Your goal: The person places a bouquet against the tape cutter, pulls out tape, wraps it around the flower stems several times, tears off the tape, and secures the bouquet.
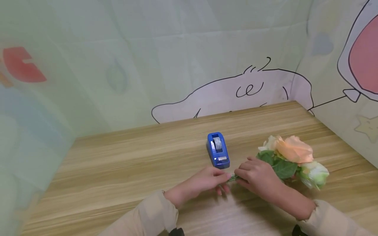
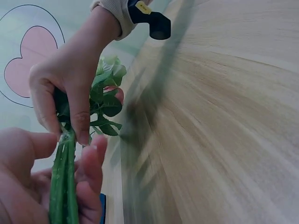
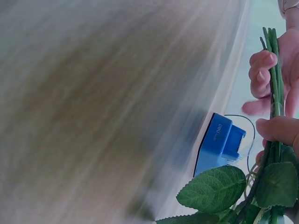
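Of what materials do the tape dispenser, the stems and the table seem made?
Tape dispenser: probably hard plastic, slightly glossy, given its even blue and moulded edges.
Stems: perhaps plastic, with a faint sheen and small bumps; real ones stay possible.
Table: wood or wood-look laminate, smooth, judging by its streaked grain.

So both arms come in from the near side, the left arm (image 1: pixel 150 209) slanting far and right, the right arm (image 1: pixel 298 201) slanting far and left, both sleeved down to roughly the wrist. Hands end up just beside each other, a bit right of middle. The left hand (image 1: pixel 206 180) has its fingers curled in toward the palm, thumb pointing right at the other hand. The right hand (image 1: pixel 260 177) is back-up, thumb and fingers bent down into a pinch. Honestly can't tell whether the fingertips touch.
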Action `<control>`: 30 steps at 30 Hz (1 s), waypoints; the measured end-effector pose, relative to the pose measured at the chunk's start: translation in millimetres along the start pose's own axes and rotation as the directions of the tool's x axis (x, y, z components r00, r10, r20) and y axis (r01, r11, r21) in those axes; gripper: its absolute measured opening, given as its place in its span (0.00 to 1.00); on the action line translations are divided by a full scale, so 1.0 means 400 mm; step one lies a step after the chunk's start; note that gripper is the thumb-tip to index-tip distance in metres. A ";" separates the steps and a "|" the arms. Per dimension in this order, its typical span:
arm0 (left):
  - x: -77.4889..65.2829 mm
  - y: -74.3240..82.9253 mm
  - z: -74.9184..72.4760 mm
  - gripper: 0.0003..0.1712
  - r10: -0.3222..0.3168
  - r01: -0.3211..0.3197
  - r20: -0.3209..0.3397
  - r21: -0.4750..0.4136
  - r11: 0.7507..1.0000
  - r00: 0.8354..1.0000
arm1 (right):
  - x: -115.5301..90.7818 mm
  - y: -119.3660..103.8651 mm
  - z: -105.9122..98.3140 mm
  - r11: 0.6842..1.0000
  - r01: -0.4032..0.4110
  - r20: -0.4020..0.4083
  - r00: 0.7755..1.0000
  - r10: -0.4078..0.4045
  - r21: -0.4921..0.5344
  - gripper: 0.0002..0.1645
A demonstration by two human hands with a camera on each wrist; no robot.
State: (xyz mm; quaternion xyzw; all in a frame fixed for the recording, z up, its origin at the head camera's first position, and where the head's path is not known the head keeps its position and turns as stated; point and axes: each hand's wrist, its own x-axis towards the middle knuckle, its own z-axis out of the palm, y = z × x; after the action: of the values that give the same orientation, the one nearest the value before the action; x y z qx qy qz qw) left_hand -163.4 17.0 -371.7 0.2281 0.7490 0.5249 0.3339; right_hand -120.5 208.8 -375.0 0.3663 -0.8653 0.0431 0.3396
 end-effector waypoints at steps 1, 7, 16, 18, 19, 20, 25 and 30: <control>0.000 0.001 -0.001 0.18 -0.012 0.012 0.020 -0.005 1.000 1.000 | 0.000 0.000 0.001 1.000 0.002 -0.007 1.000 -0.002 -0.002 0.17; 0.002 -0.003 -0.003 0.15 -0.012 0.014 0.043 -0.031 0.999 0.999 | -0.001 -0.003 0.002 1.000 0.006 -0.031 1.000 -0.006 -0.011 0.17; 0.003 -0.002 0.006 0.09 0.022 -0.023 -0.047 -0.036 0.999 0.999 | 0.000 -0.007 0.000 1.000 -0.006 -0.012 1.000 0.006 -0.015 0.17; 0.004 0.000 0.008 0.08 0.029 -0.029 -0.067 -0.010 1.000 0.997 | 0.000 -0.007 0.000 1.000 -0.012 -0.010 1.000 0.012 -0.015 0.18; 0.004 0.000 0.009 0.08 0.035 -0.034 -0.077 0.008 0.999 0.996 | 0.001 -0.007 0.000 1.000 -0.017 -0.007 1.000 0.017 -0.014 0.18; 0.004 0.001 0.009 0.07 0.039 -0.036 -0.089 0.030 0.999 0.995 | 0.001 -0.007 -0.001 1.000 -0.023 -0.005 1.000 0.023 -0.010 0.19; 0.003 0.003 0.009 0.06 0.061 -0.042 -0.126 0.147 0.988 0.990 | 0.004 -0.008 -0.002 0.999 -0.046 0.020 0.999 0.046 0.005 0.19; 0.002 0.003 0.009 0.06 0.097 -0.062 -0.144 0.233 0.970 0.985 | 0.012 -0.009 -0.010 0.997 -0.071 0.077 0.995 0.070 0.014 0.17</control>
State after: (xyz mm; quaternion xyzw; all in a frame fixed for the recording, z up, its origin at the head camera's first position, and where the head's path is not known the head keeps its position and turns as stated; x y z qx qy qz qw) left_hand -161.3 20.0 -371.4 0.2535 0.8180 0.4646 0.2252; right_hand -118.0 204.6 -369.6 0.3396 -0.8897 0.0481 0.3015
